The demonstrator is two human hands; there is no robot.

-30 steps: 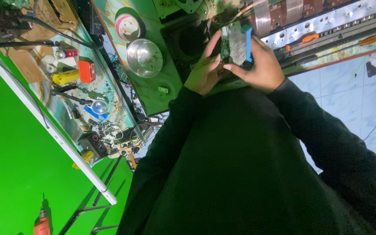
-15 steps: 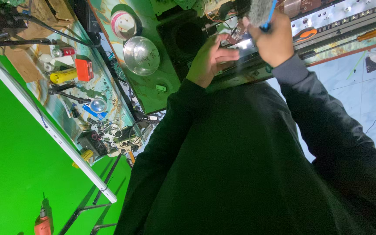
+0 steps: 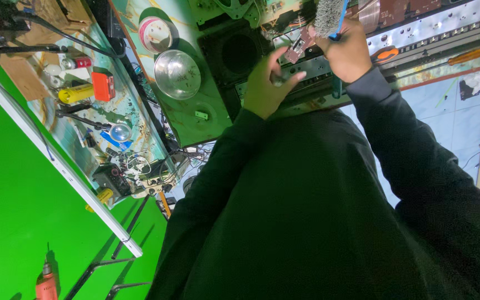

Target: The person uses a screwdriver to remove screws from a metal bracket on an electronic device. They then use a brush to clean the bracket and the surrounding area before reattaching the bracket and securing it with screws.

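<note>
I see the brush (image 3: pixel 329 16), a blue-handled one with a grey bristle head, raised over the opened electronic chassis (image 3: pixel 418 33) at the top of the view, its bristles just above the exposed circuit boards; my right hand (image 3: pixel 351 55) is closed around its handle in a fist. My left hand (image 3: pixel 265 86) sits just beside it, lower and to the left, fingers loosely curled and half open, thumb stretched toward the chassis front edge; whether it touches the metal or pinches anything small I cannot tell. Both dark sleeves run down from the hands and fill the lower middle of the view. An orange-handled screwdriver (image 3: pixel 468 55) lies near the right end of the chassis. Left of the hands, a black speaker box (image 3: pixel 234 55) rests on the green tabletop (image 3: pixel 195 122), with a shiny metal bowl (image 3: pixel 177 74) beside it and a roll of tape (image 3: pixel 155 34) just beyond. Farther left lie a yellow can (image 3: pixel 76 93), a small red box (image 3: pixel 103 86) and a magnifier (image 3: pixel 120 132)
</note>
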